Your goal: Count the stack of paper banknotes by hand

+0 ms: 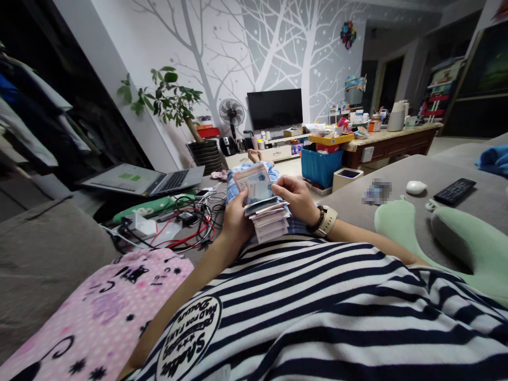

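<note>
In front of my striped shirt I hold a thick stack of printed paper slips or cards (273,222), whose exact kind I cannot make out. Its lower edges hang in pale steps, while the top pieces are light blue and pinkish. My left hand (237,212) is closed round the left side, thumb on top. At the right edge of the blue top piece (260,186), my right hand (298,198) is closed with thumb and finger pinched together. A pale watch (327,221) and a dark bracelet are on the right wrist.
On the left are an open laptop (146,180), tangled cables (198,225) and a pink blanket (154,286). To the right lie a white mouse (416,187), a black remote (454,191) and a green neck pillow (456,233). A blue bin (322,166) stands beyond my legs.
</note>
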Action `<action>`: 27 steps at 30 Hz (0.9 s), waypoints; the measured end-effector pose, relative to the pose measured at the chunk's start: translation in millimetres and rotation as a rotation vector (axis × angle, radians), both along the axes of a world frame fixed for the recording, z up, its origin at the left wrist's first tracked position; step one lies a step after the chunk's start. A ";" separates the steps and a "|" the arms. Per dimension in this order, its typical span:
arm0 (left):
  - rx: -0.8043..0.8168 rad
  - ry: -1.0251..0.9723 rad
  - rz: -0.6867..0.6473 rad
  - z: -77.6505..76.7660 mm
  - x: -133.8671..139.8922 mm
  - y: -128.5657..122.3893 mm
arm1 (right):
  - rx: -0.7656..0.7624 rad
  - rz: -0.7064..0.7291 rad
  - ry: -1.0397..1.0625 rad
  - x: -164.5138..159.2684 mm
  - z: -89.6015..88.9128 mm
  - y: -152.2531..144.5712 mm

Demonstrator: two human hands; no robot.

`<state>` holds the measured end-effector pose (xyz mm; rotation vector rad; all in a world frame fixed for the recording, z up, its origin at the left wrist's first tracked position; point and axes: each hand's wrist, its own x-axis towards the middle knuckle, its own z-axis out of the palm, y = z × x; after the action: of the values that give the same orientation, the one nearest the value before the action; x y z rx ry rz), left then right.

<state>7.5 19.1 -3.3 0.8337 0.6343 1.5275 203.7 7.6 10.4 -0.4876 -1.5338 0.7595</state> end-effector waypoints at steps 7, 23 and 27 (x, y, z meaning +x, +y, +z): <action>-0.064 -0.020 0.055 10.7 10.3 -11.7 | -0.001 0.025 -0.022 0.5 -0.3 0.3; -0.007 0.007 0.076 0.5 4.3 -2.6 | 0.020 0.028 -0.031 -0.1 -1.6 1.5; 0.006 0.001 -0.018 1.8 8.1 -5.1 | 0.024 0.035 -0.053 -0.1 -1.3 -0.3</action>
<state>15.6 14.0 -1.5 0.8428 0.6220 1.5128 203.6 7.3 9.1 -0.4674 -1.6026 0.7591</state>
